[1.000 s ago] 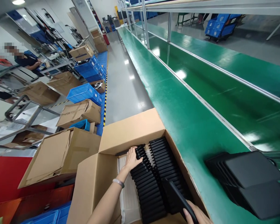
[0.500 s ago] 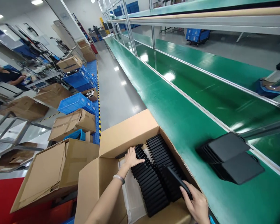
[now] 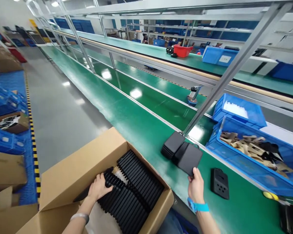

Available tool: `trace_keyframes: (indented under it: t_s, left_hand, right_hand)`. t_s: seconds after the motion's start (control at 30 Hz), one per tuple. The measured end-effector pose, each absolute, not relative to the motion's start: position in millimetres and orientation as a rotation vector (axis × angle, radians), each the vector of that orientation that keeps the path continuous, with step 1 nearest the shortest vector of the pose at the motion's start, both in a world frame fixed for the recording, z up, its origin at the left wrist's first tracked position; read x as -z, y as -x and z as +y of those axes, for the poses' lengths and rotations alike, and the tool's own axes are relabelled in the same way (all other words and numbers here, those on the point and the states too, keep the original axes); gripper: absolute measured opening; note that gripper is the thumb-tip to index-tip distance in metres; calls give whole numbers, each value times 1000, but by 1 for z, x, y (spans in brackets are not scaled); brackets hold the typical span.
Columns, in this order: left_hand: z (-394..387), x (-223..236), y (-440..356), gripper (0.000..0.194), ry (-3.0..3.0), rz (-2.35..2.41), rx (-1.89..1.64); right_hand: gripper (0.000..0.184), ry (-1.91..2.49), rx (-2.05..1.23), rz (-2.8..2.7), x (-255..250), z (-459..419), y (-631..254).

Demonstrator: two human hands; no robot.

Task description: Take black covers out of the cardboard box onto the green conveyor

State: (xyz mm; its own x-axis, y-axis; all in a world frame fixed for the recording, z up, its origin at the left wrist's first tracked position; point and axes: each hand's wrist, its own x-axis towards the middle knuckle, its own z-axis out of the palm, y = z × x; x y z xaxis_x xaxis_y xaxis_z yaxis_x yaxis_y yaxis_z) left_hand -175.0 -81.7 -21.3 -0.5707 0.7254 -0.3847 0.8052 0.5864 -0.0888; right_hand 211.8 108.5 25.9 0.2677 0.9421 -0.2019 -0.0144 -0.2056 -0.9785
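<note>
The left hand (image 3: 99, 188) rests with curled fingers on black parts (image 3: 134, 188) in the cardboard box (image 3: 70, 175); the right hand (image 3: 196, 186) apparently pinches a black panel (image 3: 190, 158) at its fingertips.

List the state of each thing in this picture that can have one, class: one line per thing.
Cardboard box: open, holding rows of black plates.
Left hand: resting on the plates.
Right hand: gripping a black plate over the stacks.
Blue bin: open, holding parts.

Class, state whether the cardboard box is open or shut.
Open: the cardboard box has its flaps spread, showing rows of black panels under the left hand.
</note>
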Motion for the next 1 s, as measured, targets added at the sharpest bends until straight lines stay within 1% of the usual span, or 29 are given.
trace_keyframes:
  t_s: [0.1,0.27,0.37,0.4,0.43,0.47,0.5,0.53,0.57,0.63,0.67,0.7,0.73,0.8,0.83,0.87,0.93,1.0]
  left_hand:
    - [-78,23,168,61,-1263,2523,391]
    - [-81,29,166,54,-1233,2538,354]
    - [-84,37,169,50,-1215,2549,269]
    - [-84,41,171,49,-1206,2553,234]
    - [-85,44,173,48,-1197,2557,194]
    - [-86,48,175,47,-1188,2559,151]
    - [-88,51,177,46,-1180,2560,104]
    - [-90,54,179,46,-1174,2558,53]
    - [-93,56,181,46,-1169,2555,1]
    - [-101,59,183,47,-1164,2545,-108]
    - [-106,59,184,49,-1162,2539,-163]
    - [-111,60,184,51,-1159,2532,-217]
    - [-116,61,184,53,-1157,2523,-271]
    - [-125,63,184,61,-1149,2499,-373]
    - [-128,65,183,67,-1144,2483,-422]
    - [-132,67,183,75,-1135,2468,-469]
    - [-137,73,180,91,-1108,2443,-554]
    - [-142,79,176,106,-1071,2425,-619]
  right_hand:
    - [56,1557,-1071,-923,-24,147,-222]
    - [88,1704,-971,-1061,-20,169,-219]
    - [101,1755,-770,-1191,-26,156,-214]
    - [99,1719,-653,-1264,-29,148,-210]
    - [89,1633,-562,-1367,-31,139,-202]
    - [76,1514,-533,-1494,-33,128,-191]
    - [62,1377,-581,-1645,-33,115,-176]
    - [50,1235,-726,-1830,-31,102,-158]
    - [43,1106,-939,-2024,-28,89,-138]
    - [39,889,-1385,-2448,-13,66,-93]
    - [37,807,-1500,-2573,-2,57,-71]
    - [40,747,-1573,-2664,11,50,-49]
    - [52,703,-1627,-2742,25,45,-29]
    - [88,654,-1704,-2863,55,38,5]
    - [103,631,-1745,-2912,70,36,18]
    - [112,603,-1789,-2945,84,34,28]
    - [119,522,-1884,-2958,106,30,40]
    - [118,430,-1967,-2899,121,26,44]
